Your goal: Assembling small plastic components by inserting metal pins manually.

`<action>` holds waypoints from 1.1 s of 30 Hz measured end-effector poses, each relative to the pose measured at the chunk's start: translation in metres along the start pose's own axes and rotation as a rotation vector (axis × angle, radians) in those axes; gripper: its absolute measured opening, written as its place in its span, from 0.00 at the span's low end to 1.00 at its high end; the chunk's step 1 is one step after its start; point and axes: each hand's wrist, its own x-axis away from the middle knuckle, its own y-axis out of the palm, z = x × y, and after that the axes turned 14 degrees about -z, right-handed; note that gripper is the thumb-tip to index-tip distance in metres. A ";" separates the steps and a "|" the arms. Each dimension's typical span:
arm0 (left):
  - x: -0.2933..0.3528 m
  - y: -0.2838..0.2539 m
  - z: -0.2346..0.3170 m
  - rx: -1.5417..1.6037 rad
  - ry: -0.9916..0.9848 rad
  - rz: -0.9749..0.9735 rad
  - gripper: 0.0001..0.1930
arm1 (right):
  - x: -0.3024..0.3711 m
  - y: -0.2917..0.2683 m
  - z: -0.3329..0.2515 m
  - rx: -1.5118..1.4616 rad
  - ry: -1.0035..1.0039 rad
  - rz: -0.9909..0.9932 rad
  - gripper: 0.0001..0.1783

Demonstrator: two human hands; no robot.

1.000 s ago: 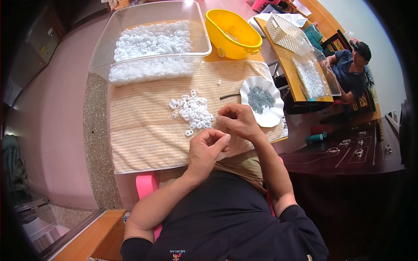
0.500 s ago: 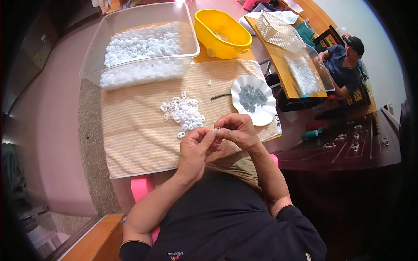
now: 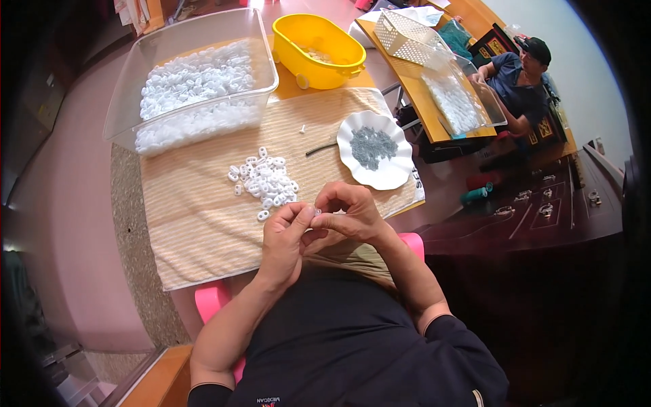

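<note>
My left hand [image 3: 283,245] and my right hand [image 3: 354,216] meet just above the near side of the cloth. Their thumbs and fingertips are pinched together around a small whitish piece [image 3: 317,211], mostly hidden by the fingers. It looks like the small white oval plastic pieces with two holes, heaped [image 3: 268,178] on the cloth just beyond my left hand. Beyond my right hand lies a white wavy-rimmed plate [image 3: 396,178] with many tiny grey bits [image 3: 371,147]. Left of the plate rest a thin dark rod [image 3: 320,150] and a tiny white peg [image 3: 302,129].
A striped cloth [image 3: 196,224] covers the table. At its far left stands a large clear bin [image 3: 270,85] of white pieces, beside a yellow tub [image 3: 288,47]. To the right, a person in a cap [image 3: 519,85] sits at another table [image 3: 441,122] with a perforated basket [image 3: 407,41].
The view has shifted, so the table and its things appear further left. My hands stay pinched together, with the fingers slightly rearranged around the small piece.
</note>
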 end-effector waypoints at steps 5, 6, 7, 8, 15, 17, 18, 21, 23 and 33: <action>0.000 -0.004 -0.005 0.015 0.008 -0.005 0.07 | 0.004 -0.002 -0.007 0.066 0.030 -0.020 0.10; 0.000 -0.004 -0.006 0.019 0.023 0.004 0.07 | 0.005 -0.005 -0.008 0.125 0.001 -0.033 0.09; -0.001 -0.005 -0.006 0.024 0.038 0.013 0.07 | 0.006 -0.008 -0.009 0.185 -0.028 -0.046 0.09; -0.001 -0.007 -0.007 0.025 0.039 0.012 0.07 | 0.009 -0.012 -0.009 0.161 0.009 0.003 0.08; -0.001 -0.005 -0.004 0.011 0.025 0.069 0.07 | 0.023 -0.067 0.008 0.568 0.188 0.403 0.05; -0.001 -0.005 -0.004 0.011 0.021 0.075 0.07 | 0.026 -0.084 0.012 0.643 0.187 0.408 0.07; -0.001 -0.006 -0.005 0.006 0.027 0.074 0.07 | 0.028 -0.090 0.014 0.766 0.218 0.397 0.07; -0.001 -0.006 -0.005 -0.006 0.032 0.074 0.07 | 0.028 -0.098 0.016 0.947 0.278 0.372 0.08; -0.001 -0.005 -0.005 -0.013 0.031 0.074 0.06 | 0.028 -0.100 0.018 1.006 0.307 0.359 0.08; -0.001 -0.006 -0.006 -0.044 0.016 0.069 0.06 | 0.020 -0.102 0.019 1.090 0.392 0.250 0.05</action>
